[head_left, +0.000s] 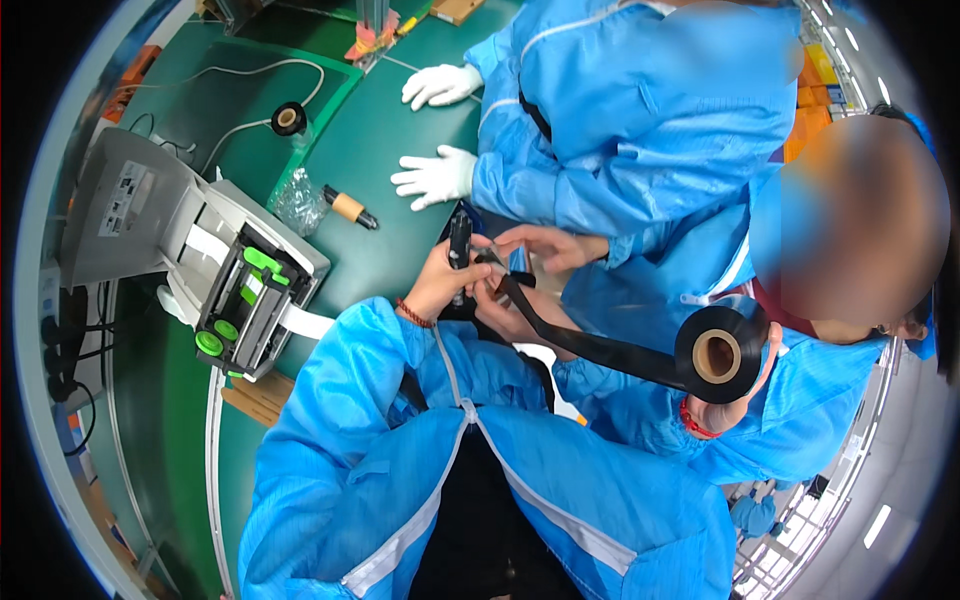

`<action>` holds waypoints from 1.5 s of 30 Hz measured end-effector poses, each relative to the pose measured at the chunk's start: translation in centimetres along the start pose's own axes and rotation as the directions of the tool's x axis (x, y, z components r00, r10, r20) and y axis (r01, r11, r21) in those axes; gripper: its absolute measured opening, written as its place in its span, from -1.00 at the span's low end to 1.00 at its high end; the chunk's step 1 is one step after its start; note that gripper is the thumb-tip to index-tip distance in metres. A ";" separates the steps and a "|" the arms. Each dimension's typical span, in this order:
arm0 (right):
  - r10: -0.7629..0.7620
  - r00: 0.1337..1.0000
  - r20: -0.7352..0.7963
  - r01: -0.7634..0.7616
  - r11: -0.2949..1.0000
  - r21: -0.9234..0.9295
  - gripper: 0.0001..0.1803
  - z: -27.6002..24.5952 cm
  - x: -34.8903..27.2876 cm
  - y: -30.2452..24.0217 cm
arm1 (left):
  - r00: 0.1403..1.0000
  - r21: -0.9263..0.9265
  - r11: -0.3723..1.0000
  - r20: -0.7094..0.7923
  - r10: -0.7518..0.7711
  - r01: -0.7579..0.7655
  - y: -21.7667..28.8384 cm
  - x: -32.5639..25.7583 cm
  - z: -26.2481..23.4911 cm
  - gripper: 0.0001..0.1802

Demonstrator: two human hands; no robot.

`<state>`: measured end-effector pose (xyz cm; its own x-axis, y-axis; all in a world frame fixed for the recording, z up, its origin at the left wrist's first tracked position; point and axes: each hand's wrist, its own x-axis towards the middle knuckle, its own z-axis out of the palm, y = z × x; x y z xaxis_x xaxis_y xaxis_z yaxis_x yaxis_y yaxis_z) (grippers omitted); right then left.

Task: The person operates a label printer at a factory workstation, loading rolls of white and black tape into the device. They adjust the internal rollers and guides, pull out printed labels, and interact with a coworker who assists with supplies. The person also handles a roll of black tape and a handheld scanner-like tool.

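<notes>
My left hand (440,282) is closed around a slim black spindle (459,242), held upright in front of me. My right hand (742,388), a red bracelet at its wrist, supports a roll of black ribbon (740,327) with a brown cardboard core. A length of ribbon (600,350) runs taut from the roll towards the spindle. Around its far end are a co-worker's upper hand (548,246) and lower hand (515,312). That end is partly hidden by fingers, so how it meets the spindle cannot be made out.
An open label printer (255,290) with green knobs stands at the left. On the green table lie another spindle with a cardboard core (350,209), crumpled clear plastic (300,203) and a small black roll (289,119). White-gloved hands (438,178) of another person rest at the far side.
</notes>
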<state>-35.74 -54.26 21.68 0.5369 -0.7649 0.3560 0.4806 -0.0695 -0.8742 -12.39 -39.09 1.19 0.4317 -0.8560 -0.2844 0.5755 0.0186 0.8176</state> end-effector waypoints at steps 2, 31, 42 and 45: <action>-0.001 1.000 0.007 0.001 1.000 -0.022 -0.30 -0.3 -0.6 0.4 | 1.000 -0.025 1.000 -0.011 -0.001 0.000 0.6 -0.1 0.6 -0.66; 0.188 0.982 -0.032 -0.188 0.982 0.008 -0.30 -5.1 -3.0 2.4 | 0.983 0.077 0.988 -0.138 -0.123 0.135 -3.9 0.3 3.7 -0.72; 0.131 0.986 -0.101 -0.108 0.973 0.206 -0.33 -3.1 -2.0 3.2 | 0.972 -0.173 0.967 -0.105 -0.209 0.190 -2.7 0.8 3.8 -0.65; 0.111 0.987 -0.116 -0.088 0.977 0.193 -0.31 -3.3 -1.7 2.8 | 0.970 -0.202 0.958 -0.096 -0.225 0.203 -2.5 1.1 3.9 -0.65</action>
<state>-37.60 -55.29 17.56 0.5030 -0.8369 0.2156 0.5564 0.1228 -0.8218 -16.07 -42.09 0.74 0.3556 -0.7847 -0.5078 0.7789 -0.0514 0.6250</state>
